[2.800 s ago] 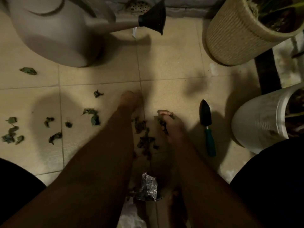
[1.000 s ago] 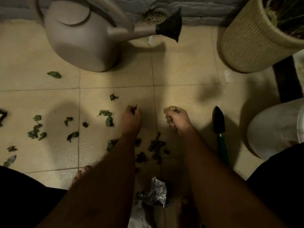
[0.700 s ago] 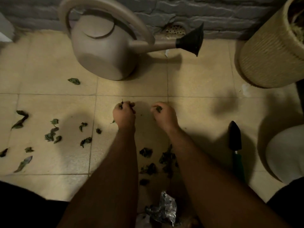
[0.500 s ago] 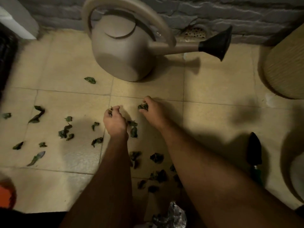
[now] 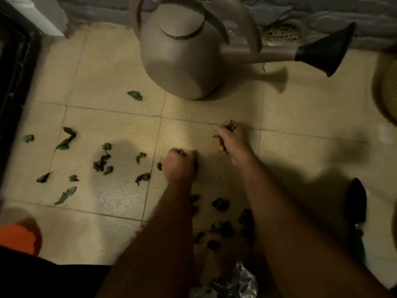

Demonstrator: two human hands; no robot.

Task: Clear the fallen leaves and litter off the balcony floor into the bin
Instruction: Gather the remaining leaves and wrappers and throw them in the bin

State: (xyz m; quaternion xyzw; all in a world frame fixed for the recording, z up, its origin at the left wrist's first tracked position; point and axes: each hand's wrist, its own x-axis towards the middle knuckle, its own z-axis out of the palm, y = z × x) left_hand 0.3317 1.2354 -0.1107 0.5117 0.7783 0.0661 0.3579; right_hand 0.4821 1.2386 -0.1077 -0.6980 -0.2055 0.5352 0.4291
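Note:
Several dark green curled leaves lie scattered on the beige tiled floor, a loose group to the left and a heap between my forearms. My left hand is a fist on the floor with leaves poking out of it. Farther forward, my right hand grips a clump of leaves, fingers curled round them. A crumpled piece of clear plastic litter lies at the bottom edge between my arms. No bin is clearly in view.
A large beige watering can with a black spout head stands at the back by the grey brick wall. A hand trowel lies at the right. A woven planter is at the right edge, an orange object at the lower left, a dark door frame on the left.
My view has swung left and forward. Both hands moved forward and left across the tiles, closing on more leaves; the leaves beside my left hand half a second ago are no longer on the floor.

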